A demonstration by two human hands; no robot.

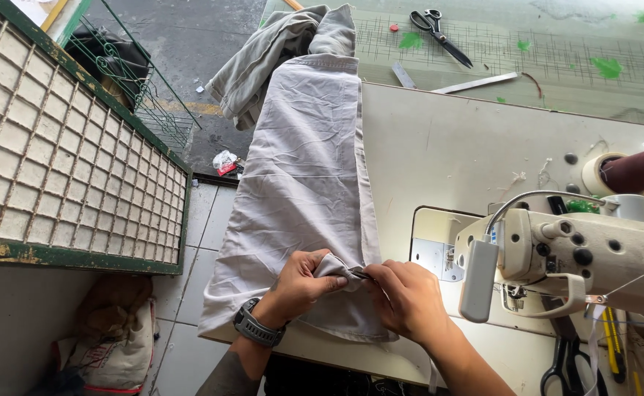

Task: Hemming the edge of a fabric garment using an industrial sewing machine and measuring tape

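Head view: my left hand (301, 282) & right hand (403, 297) both pinching trouser hem (340, 268). Cloth (300, 169) soft, light, limp; prob. best gripped at folded edge, near machine (579, 257).

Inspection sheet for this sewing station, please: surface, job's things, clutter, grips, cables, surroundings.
Surface: cream sewing table, scuffed.
Job's things: grey garment draped over the table's left edge; sewing machine at right.
Clutter: scissors and metal ruler on the green cutting table; tape roll; black shears.
Grips: left hand and right hand both pinch the garment's hem.
Cables: lamp gooseneck.
Surroundings: lattice panel, sack on tiled floor.
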